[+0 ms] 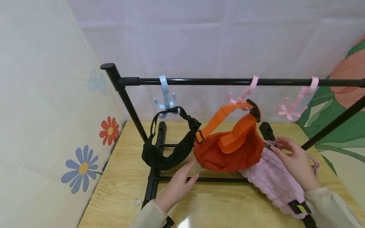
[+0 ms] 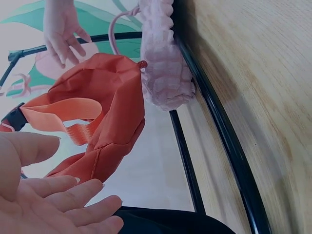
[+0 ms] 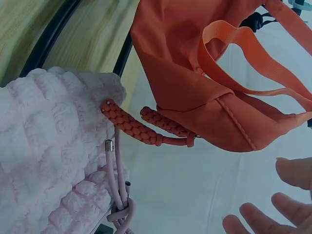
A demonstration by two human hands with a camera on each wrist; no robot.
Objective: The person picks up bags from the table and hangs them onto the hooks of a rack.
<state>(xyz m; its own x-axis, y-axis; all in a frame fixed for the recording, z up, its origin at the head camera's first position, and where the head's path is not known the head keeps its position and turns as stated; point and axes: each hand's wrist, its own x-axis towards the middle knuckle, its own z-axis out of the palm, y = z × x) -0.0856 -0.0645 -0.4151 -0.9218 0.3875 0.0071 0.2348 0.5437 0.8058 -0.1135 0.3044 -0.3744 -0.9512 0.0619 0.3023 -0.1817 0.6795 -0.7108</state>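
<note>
An orange waist bag (image 1: 228, 160) hangs by its strap from a pink hook (image 1: 245, 93) on the rack. My left hand (image 1: 178, 186) is held low, between this bag and a black waist bag (image 1: 171, 161) that hangs from a blue hook (image 1: 165, 91). Its fingers are extended and hold nothing. Beside the orange bag, a puffy pink bag (image 1: 271, 180) with cords leans on the rack's right foot. In the head view my right hand (image 1: 297, 163) overlaps it; the right wrist view shows those fingers (image 3: 258, 219) spread, apart from both bags. Braided orange pulls (image 3: 129, 124) dangle from the orange bag.
A black rack with a top rail (image 1: 199, 81) stands on the wooden table (image 1: 114, 193). Another pink hook (image 1: 299, 98) hangs at the right of the rail, carrying nothing. A low crossbar (image 1: 216, 180) runs between the rack's feet. Flower-printed cloth (image 1: 42, 95) lines the sides.
</note>
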